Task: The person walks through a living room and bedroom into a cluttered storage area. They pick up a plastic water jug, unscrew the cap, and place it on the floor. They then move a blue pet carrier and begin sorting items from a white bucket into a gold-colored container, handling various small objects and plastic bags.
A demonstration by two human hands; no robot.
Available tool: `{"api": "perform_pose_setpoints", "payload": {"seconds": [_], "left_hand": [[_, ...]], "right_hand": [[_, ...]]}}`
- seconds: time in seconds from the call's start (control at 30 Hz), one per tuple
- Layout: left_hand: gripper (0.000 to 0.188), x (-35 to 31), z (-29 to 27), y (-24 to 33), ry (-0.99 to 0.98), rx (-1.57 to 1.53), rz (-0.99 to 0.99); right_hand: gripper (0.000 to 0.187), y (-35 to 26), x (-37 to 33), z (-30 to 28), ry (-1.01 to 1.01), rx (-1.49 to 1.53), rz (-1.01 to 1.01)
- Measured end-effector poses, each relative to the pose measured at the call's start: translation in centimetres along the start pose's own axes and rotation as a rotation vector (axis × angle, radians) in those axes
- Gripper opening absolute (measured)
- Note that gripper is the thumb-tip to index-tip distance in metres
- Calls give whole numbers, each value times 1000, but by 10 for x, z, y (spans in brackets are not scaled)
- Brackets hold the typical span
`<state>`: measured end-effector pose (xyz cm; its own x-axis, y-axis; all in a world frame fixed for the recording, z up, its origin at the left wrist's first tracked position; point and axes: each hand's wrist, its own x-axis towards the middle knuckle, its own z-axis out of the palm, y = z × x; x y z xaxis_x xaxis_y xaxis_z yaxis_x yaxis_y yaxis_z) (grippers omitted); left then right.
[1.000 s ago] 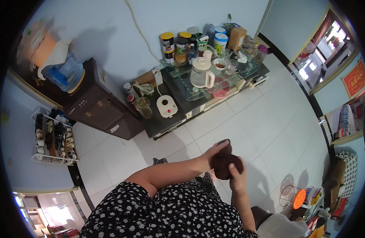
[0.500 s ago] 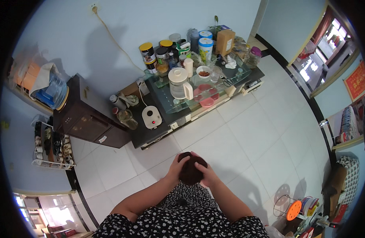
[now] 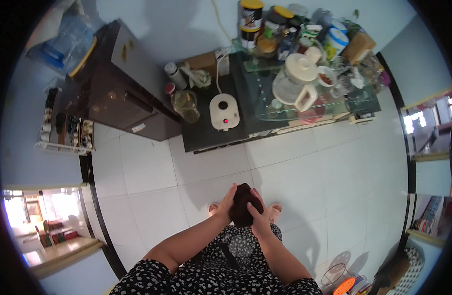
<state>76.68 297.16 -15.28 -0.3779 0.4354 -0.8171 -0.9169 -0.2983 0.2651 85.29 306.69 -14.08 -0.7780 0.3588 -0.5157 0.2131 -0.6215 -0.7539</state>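
Note:
Between both hands, in front of my body, is a dark brown, rounded thing (image 3: pixel 242 211); its exact kind I cannot make out. My left hand (image 3: pixel 227 205) grips its left side. My right hand (image 3: pixel 260 217) holds the right side, with the thumb across its front. The far side of the brown thing and some of my fingers are hidden. Under it are the floor and my sandalled feet. Beyond the hands, on a low dark cabinet (image 3: pixel 213 140), sit a white kettle base (image 3: pixel 224 123) with a red light and a clear kettle (image 3: pixel 285 88) with a cream lid and handle.
A glass bottle (image 3: pixel 186 106) and a flask (image 3: pixel 174 74) stand left of the base. Cans (image 3: pixel 250 17), jars and a small bowl (image 3: pixel 326 76) crowd the glass top. At left stand a tall dark water dispenser (image 3: pixel 122 93) and a shoe rack (image 3: pixel 66 147). White tiles (image 3: pixel 290 169) cover the floor.
My view has turned left and come nearer the cabinet, which now appears higher and farther right. Both hands keep hold of the brown thing, which shows a different side. My feet have come into view.

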Motion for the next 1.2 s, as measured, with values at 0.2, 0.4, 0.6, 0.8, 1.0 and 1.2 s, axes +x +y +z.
{"api": "perform_pose_setpoints", "payload": {"seconds": [0.2, 0.4, 0.6, 0.8, 1.0, 1.2], "left_hand": [[37, 130, -91, -41, 85, 576, 457], [32, 261, -137, -46, 258, 511, 552], [42, 378, -204, -13, 273, 1366, 785], [52, 454, -223, 18, 539, 1959, 922], [38, 475, -227, 34, 518, 1999, 806], [24, 445, -234, 13, 371, 2273, 707]], "right_hand": [[39, 67, 103, -37, -85, -98, 277], [33, 177, 228, -94, 53, 145, 430], [33, 243, 329, -152, -87, 59, 484], [33, 274, 393, -176, -239, -31, 413], [35, 256, 410, -171, -455, -84, 378], [40, 259, 410, -180, -565, -402, 278]]}}
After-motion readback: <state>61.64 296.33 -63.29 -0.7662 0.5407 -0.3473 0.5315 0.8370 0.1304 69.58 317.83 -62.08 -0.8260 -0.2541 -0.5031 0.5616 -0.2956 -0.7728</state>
